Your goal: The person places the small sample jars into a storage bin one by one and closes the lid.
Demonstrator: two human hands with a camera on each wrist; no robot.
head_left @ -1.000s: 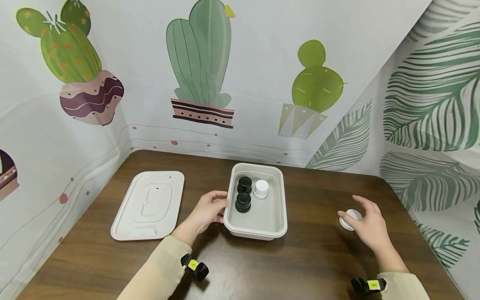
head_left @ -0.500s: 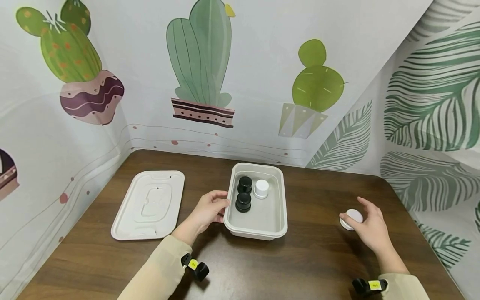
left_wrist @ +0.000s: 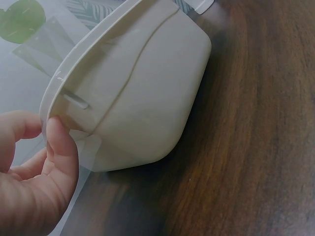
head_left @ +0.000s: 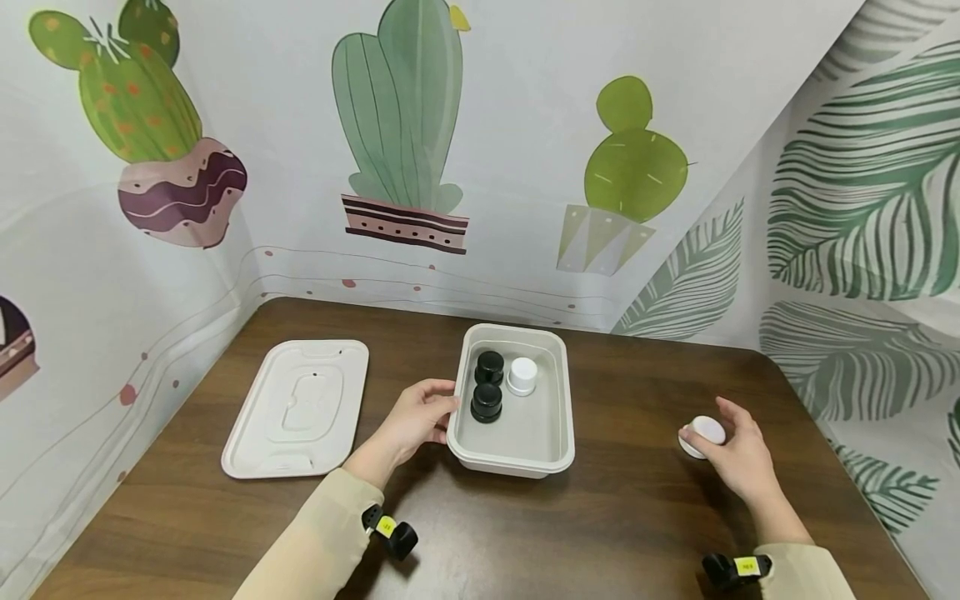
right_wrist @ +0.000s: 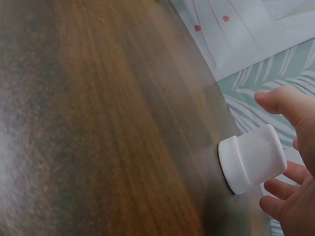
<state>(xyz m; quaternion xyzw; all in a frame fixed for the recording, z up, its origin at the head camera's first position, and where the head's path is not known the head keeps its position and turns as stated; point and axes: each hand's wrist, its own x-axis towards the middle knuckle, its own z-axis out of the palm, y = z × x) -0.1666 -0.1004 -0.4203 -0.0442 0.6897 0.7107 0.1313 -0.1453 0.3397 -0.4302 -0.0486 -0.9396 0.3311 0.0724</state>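
In the head view my left hand (head_left: 417, 419) pinches the left rim of a pale grey plastic tub (head_left: 555, 454). The left wrist view shows thumb and fingers on either side of that rim. Inside the tub stand two black round knobby pieces (head_left: 487, 401) and a white one (head_left: 522, 376), each with a wider foot. A matching white piece (right_wrist: 256, 158) rests upright on the table at the right. My right hand (head_left: 744, 458) stands around it, thumb and fingers spread. In the right wrist view the thumb is apart from the piece; whether the lower fingers touch it is unclear.
A flat pale lid (head_left: 300, 408) lies left of the tub, beyond my left forearm. The brown wooden table (head_left: 480, 533) meets a printed cloth backdrop (head_left: 517, 167) at the back and sides.
My right hand's fingers have shifted slightly right and nearer to me beside the white piece. The left hand, the tub and its contents stay put.
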